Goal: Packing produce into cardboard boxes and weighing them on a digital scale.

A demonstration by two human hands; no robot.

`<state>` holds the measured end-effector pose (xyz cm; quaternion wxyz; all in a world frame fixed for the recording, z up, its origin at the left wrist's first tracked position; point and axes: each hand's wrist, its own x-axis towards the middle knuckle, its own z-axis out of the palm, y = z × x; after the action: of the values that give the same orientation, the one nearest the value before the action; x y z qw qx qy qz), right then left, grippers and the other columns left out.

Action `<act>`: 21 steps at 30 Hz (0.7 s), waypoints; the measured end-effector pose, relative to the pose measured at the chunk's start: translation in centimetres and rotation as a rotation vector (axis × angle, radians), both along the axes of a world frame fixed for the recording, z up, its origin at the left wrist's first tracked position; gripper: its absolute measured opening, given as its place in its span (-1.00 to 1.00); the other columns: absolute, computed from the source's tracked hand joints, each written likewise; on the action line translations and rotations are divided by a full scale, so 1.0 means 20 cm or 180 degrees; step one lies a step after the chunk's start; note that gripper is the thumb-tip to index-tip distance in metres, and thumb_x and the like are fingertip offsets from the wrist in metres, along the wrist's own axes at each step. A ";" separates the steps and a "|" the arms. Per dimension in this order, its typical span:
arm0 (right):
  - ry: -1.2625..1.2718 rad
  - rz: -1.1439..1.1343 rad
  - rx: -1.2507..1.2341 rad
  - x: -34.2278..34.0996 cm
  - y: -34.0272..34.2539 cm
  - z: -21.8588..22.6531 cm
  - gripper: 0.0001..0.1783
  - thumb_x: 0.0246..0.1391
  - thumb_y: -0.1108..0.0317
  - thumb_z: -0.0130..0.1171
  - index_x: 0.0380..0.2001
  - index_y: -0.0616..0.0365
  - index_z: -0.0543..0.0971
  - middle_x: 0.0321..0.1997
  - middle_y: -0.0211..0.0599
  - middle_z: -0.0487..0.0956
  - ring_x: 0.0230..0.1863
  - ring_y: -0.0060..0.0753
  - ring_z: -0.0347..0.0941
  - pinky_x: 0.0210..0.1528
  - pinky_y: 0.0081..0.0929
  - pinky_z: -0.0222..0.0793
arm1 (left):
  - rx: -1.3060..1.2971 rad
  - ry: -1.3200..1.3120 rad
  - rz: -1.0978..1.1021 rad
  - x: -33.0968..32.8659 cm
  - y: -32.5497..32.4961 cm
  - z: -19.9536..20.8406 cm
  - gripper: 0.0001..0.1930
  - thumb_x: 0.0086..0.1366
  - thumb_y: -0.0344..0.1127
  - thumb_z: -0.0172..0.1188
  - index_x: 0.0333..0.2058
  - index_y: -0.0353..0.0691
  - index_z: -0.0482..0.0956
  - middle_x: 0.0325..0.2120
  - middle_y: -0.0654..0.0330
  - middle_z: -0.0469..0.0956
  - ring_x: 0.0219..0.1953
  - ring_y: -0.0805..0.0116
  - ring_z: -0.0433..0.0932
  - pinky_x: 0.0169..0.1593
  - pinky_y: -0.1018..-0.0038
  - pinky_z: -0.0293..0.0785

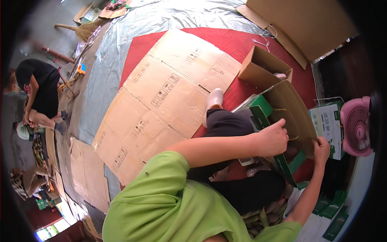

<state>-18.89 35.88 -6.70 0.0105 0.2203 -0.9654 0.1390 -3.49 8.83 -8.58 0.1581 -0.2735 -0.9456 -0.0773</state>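
Pinching the brown wall of an open-topped box [297, 103] at its lower right edge, the right hand [321, 151] is pressing thumb and fingers together on the cardboard. The left hand [272, 138] is hanging over the near side of the same box, its fingers curling inward; whether they are pressing on anything cannot be told. The box, with green flaps [261, 109], is sitting right of the frame's centre, tilting above the person's dark trousers [227, 125]. A white shoe [215, 98] is showing near the centre.

Just right of the box, a white-and-green carton [328, 129] is standing beside a pink fan [356, 126]. Above it, a smaller brown carton [258, 69] is resting on a red mat [225, 38]. Across the middle, a flattened cardboard sheet [165, 129] is covering much of that mat. Dark green packages [334, 218] are lying in the lower right. At upper left, a co-worker in dark clothing [40, 76] is bending forward, and a straw broom [85, 30] is lying above.
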 end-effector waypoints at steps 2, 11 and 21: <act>-0.0005 0.0056 0.0041 0.02 -0.07 0.05 -0.85 -0.08 0.45 0.20 -0.47 0.30 0.45 -0.48 -0.11 0.40 -0.46 -0.09 0.37 -0.39 -0.36 0.25 | 0.0129 0.0064 -0.0134 0.00 -0.05 0.00 -0.93 -0.10 -0.26 0.16 -0.67 0.02 0.60 -0.60 0.40 0.47 -0.40 0.43 0.46 -0.06 0.36 0.20; 0.0769 0.0753 0.0543 -0.05 -0.61 0.37 -0.86 -0.07 0.43 0.13 -0.48 0.27 0.43 -0.44 -0.09 0.42 -0.36 0.04 0.39 -0.35 -0.28 0.25 | 0.0875 0.0234 0.0127 0.04 -0.51 0.08 -0.94 -0.05 -0.29 0.12 -0.63 0.02 0.55 -0.58 0.36 0.41 -0.30 0.38 0.50 0.14 0.26 0.20; 0.1242 0.1424 -0.0113 0.16 -1.42 0.66 -0.87 -0.06 0.37 0.13 -0.42 0.19 0.51 -0.39 -0.12 0.47 -0.30 0.05 0.43 -0.32 -0.20 0.31 | 0.0381 0.0826 0.0993 0.53 -1.21 0.39 -0.92 -0.03 -0.37 0.09 -0.59 0.02 0.53 -0.57 0.35 0.35 -0.31 0.40 0.50 0.25 0.22 0.21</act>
<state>-15.75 7.42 6.44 0.1688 0.4500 -0.8700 0.1098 7.12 -15.39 -0.69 0.3046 -0.1216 -0.9419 -0.0721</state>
